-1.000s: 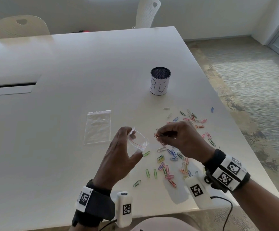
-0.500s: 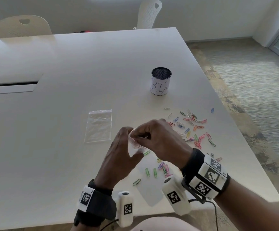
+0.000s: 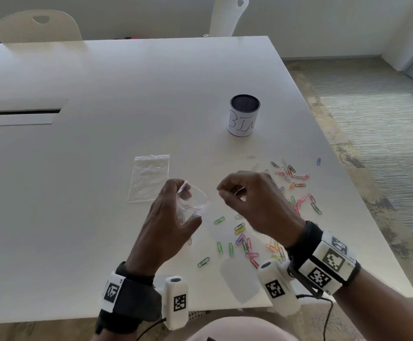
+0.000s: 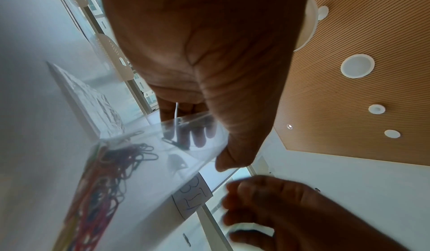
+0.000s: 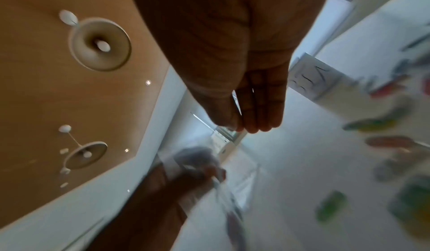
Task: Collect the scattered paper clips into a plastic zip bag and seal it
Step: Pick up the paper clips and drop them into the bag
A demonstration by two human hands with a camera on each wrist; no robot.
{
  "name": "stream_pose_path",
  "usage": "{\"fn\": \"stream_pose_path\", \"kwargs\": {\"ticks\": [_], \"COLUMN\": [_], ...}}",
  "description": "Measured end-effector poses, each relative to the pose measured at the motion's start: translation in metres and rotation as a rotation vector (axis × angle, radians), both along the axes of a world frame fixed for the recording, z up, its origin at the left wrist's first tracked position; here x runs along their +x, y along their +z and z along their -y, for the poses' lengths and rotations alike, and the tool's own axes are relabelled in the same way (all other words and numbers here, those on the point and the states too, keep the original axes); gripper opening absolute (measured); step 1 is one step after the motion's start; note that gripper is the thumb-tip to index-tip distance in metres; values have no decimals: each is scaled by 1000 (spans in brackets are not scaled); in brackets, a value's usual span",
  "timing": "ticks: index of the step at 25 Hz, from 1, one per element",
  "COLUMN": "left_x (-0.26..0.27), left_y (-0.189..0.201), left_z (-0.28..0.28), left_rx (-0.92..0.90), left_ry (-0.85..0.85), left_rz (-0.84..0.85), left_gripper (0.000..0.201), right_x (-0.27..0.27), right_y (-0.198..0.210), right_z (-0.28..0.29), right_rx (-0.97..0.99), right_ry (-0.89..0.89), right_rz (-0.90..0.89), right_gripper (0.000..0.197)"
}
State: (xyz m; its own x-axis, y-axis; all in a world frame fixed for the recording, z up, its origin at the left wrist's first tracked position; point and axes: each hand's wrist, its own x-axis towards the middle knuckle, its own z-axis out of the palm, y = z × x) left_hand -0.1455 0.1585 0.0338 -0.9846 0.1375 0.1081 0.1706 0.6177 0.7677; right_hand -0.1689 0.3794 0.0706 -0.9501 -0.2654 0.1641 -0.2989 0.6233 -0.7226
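My left hand (image 3: 188, 207) holds a clear zip bag (image 3: 198, 195) above the table, mouth spread open to the right, thumb on its near side and fingers behind. In the left wrist view several coloured paper clips (image 4: 121, 159) lie inside the bag (image 4: 163, 163). My right hand (image 3: 227, 193) hovers just right of the bag's mouth, apart from it, fingers curled against the thumb; I see nothing plainly between them. The right wrist view shows those fingertips (image 5: 253, 128) pressed together. Several loose clips (image 3: 245, 242) lie on the table under and right of my right hand.
A second, flat zip bag (image 3: 148, 178) lies left of my hands. A mesh cup labelled BIN (image 3: 244, 119) stands farther back. More clips (image 3: 294, 178) spread toward the table's right edge (image 3: 348, 193). Two chairs (image 3: 38, 28) stand at the far side.
My right hand carried clips from the pile to the bag's mouth, then pulled back to the right. The left hand kept the bag open in nearly the same place.
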Motion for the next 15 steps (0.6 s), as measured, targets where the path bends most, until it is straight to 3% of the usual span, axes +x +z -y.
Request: {"fn": "stream_pose_path", "kwargs": {"ticks": [4, 8, 10, 13, 15], "left_x": [8, 16, 20, 22, 23], "left_y": [11, 18, 20, 19, 18], "left_z": [12, 20, 22, 22, 22], "left_rx": [4, 3, 0, -2, 1], "left_ry": [38, 61, 68, 70, 78], "left_rz": [-7, -13, -21, -9, 2], "left_gripper": [49, 49, 49, 49, 49], "right_x": [18, 34, 39, 41, 38], "right_y": [-40, -57, -61, -67, -68], "right_z": [6, 17, 19, 16, 7], "right_rx": [371, 503, 507, 448, 402], "right_ry": [135, 290, 384, 456, 440], "right_rz": [228, 171, 133, 104, 111], "right_gripper": [57, 81, 65, 22, 12]}}
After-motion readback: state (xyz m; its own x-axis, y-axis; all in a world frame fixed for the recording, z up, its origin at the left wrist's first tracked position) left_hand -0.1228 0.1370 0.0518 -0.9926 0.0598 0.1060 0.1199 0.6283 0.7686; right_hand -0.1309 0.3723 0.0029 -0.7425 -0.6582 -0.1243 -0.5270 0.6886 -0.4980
